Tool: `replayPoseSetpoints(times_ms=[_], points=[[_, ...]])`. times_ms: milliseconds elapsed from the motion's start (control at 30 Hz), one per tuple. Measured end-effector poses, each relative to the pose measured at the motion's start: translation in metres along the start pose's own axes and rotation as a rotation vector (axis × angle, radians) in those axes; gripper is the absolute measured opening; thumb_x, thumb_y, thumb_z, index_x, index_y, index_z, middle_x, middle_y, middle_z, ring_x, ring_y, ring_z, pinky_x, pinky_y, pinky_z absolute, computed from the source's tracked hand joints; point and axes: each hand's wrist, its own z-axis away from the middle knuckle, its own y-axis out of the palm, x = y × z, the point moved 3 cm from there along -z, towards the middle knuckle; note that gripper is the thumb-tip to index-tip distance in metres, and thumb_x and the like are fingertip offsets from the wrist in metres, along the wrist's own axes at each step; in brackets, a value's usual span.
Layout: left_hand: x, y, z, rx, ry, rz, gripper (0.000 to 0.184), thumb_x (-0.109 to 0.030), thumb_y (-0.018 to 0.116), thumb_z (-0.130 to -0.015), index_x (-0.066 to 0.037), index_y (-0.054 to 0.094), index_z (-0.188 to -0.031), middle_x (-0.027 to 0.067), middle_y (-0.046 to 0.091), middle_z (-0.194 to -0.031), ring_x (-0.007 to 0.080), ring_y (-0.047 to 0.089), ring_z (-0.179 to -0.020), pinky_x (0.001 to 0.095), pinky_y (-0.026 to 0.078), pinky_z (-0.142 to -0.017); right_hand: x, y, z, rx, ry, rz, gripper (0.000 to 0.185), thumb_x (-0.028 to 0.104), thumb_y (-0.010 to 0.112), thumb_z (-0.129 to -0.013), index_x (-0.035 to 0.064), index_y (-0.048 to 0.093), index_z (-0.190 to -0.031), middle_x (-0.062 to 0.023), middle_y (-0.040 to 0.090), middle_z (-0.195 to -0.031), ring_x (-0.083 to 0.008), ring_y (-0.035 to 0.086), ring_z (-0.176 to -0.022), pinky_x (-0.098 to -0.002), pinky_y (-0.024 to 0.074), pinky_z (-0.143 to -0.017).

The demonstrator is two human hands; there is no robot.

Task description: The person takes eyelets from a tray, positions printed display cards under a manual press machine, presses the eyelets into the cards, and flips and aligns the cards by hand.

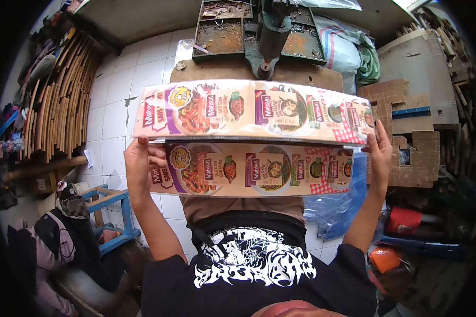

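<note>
A long printed panel (pixel 322 119) with food pictures and "Mahsuri" lettering spans the space in front of my chest. Just below it is a second, similar panel (pixel 235 187), nearer my body; whether the two are joined I cannot tell. My left hand (pixel 141 166) is closed on the left ends, its thumb at the upper panel's lower corner and its fingers in front of the lower one. At the right end, my right hand (pixel 378 148) grips the upper panel's edge, its fingertips on the lower corner. Both panels are held up, above my lap.
Ahead stands a green machine with a metal column (pixel 272 42) and debris-filled trays (pixel 222 38), behind a brown board (pixel 195 74). Stacked wooden strips (pixel 58 100) lean at left, near a blue frame (pixel 113 211). Cut cardboard (pixel 423 158) and white sacks (pixel 339 47) lie right.
</note>
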Motion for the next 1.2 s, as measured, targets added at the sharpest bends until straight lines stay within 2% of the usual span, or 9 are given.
replayPoseSetpoints(times_ms=[33, 133, 367, 433, 500, 600, 633, 800, 1200], points=[[-0.008, -0.003, 0.000, -0.123, 0.023, -0.215, 0.051, -0.051, 0.064, -0.090, -0.001, 0.061, -0.097, 0.0035, 0.056, -0.057, 0.0061, 0.051, -0.042, 0.0197, 0.042, -0.040, -0.018, -0.004, -0.012, -0.043, -0.068, 0.175, 0.062, 0.020, 0.066, -0.093, -0.0056, 0.039, -0.143, -0.0178, 0.062, -0.123, -0.0239, 0.061, -0.112, -0.0329, 0.0493, -0.092], [-0.020, -0.017, 0.004, -0.289, 0.057, -0.572, 0.046, -0.047, 0.066, -0.091, -0.001, 0.061, -0.094, 0.0006, 0.053, -0.055, 0.0034, 0.045, -0.040, 0.0189, 0.035, -0.038, -0.033, 0.001, -0.013, -0.015, -0.202, 0.386, 0.061, 0.021, 0.065, -0.093, -0.0040, 0.041, -0.143, -0.0189, 0.059, -0.129, -0.0282, 0.056, -0.121, -0.0389, 0.0418, -0.102], [-0.015, 0.053, 0.022, -0.195, 0.512, -0.417, 0.014, -0.010, 0.071, -0.089, 0.002, 0.063, -0.092, 0.0042, 0.067, -0.076, 0.0070, 0.061, -0.068, 0.0224, 0.048, -0.062, 0.042, 0.054, -0.016, -0.147, -0.493, 0.556, 0.040, 0.011, 0.068, -0.087, 0.0002, 0.060, -0.125, -0.0195, 0.061, -0.124, -0.0314, 0.059, -0.115, -0.0391, 0.0466, -0.096], [-0.030, 0.092, 0.020, -0.024, 0.693, -0.645, 0.026, -0.009, 0.076, -0.082, 0.000, 0.063, -0.103, 0.0090, 0.069, -0.091, 0.0195, 0.066, -0.085, 0.0301, 0.052, -0.078, 0.065, 0.075, -0.035, -0.073, -0.533, 0.437, 0.031, 0.009, 0.067, -0.087, 0.0012, 0.065, -0.117, -0.0170, 0.066, -0.113, -0.0291, 0.066, -0.102, -0.0374, 0.0518, -0.085], [-0.041, 0.127, 0.013, 0.240, 0.737, -0.876, 0.060, -0.025, 0.084, -0.071, -0.012, 0.060, -0.124, 0.0181, 0.049, -0.137, 0.0368, 0.048, -0.127, 0.0461, 0.041, -0.105, 0.079, 0.096, -0.061, 0.016, -0.604, 0.457, 0.025, 0.010, 0.067, -0.087, 0.0021, 0.068, -0.111, -0.0155, 0.069, -0.104, -0.0263, 0.068, -0.093, -0.0362, 0.0533, -0.080], [-0.031, 0.154, 0.002, 0.375, 0.846, -1.243, 0.068, -0.037, 0.081, -0.072, -0.019, 0.057, -0.132, 0.0185, 0.041, -0.145, 0.0391, 0.037, -0.136, 0.0522, 0.031, -0.112, 0.086, 0.122, -0.083, 0.233, -0.616, 0.513, 0.023, 0.014, 0.069, -0.087, 0.0013, 0.069, -0.106, -0.0157, 0.069, -0.100, -0.0265, 0.068, -0.090, -0.0357, 0.0527, -0.079], [-0.026, 0.157, -0.004, 0.371, 0.886, -1.265, 0.065, -0.046, 0.077, -0.074, -0.020, 0.058, -0.130, 0.0189, 0.041, -0.143, 0.0394, 0.035, -0.136, 0.0615, 0.029, -0.107, 0.088, 0.128, -0.084, 0.286, -0.627, 0.525, 0.023, 0.016, 0.069, -0.087, 0.0011, 0.069, -0.104, -0.0158, 0.069, -0.099, -0.0293, 0.067, -0.090, -0.0372, 0.0517, -0.079], [-0.022, 0.163, -0.020, 0.284, 0.902, -1.289, 0.064, -0.047, 0.075, -0.075, -0.018, 0.058, -0.130, 0.0212, 0.042, -0.141, 0.0405, 0.037, -0.134, 0.0601, 0.031, -0.106, 0.086, 0.136, -0.069, 0.469, -0.702, 0.569, 0.022, 0.019, 0.068, -0.088, 0.0031, 0.069, -0.103, -0.0157, 0.068, -0.096, -0.0326, 0.065, -0.090, -0.0400, 0.0491, -0.081], [-0.016, 0.158, -0.017, 0.281, 0.901, -1.277, 0.072, -0.045, 0.077, -0.074, -0.016, 0.054, -0.136, 0.0231, 0.039, -0.145, 0.0420, 0.035, -0.137, 0.0591, 0.025, -0.111, 0.044, 0.072, 0.007, 0.175, -0.542, 0.413, 0.026, 0.009, 0.070, -0.086, 0.0013, 0.068, -0.111, -0.0166, 0.067, -0.108, -0.0285, 0.065, -0.103, -0.0370, 0.0487, -0.091]])
